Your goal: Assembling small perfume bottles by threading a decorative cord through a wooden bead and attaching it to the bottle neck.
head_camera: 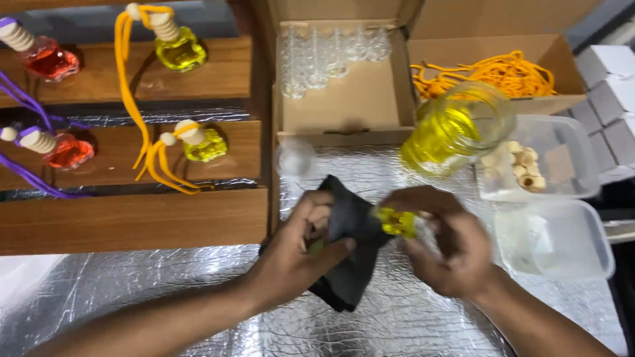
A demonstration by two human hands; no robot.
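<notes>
- While the left hand (305,241) bunches a black cloth (350,254) in a closed grip, the right hand (442,248) pinches a small bottle of yellow liquid (397,223) between its fingers, just over the foil-covered table (132,291)
- That bottle sits between both hands, touching the cloth's upper edge; its exact shape is blurred
- Wiping it well seems to call for wrapping the cloth around the glass and turning the bottle rather than rubbing one face
- Keeping the bottle upright looks wise, since whether it is capped cannot be told
- A large jar of yellow liquid (456,129) stands just beyond the right hand, so elbows and cloth should stay low to avoid tipping it
- Finished bottles with cords rest on the wooden shelves (132,218) to the left; empty glass bottles (331,56) wait in the cardboard box (344,106), wooden caps (519,165) in a clear tub (569,142)
</notes>
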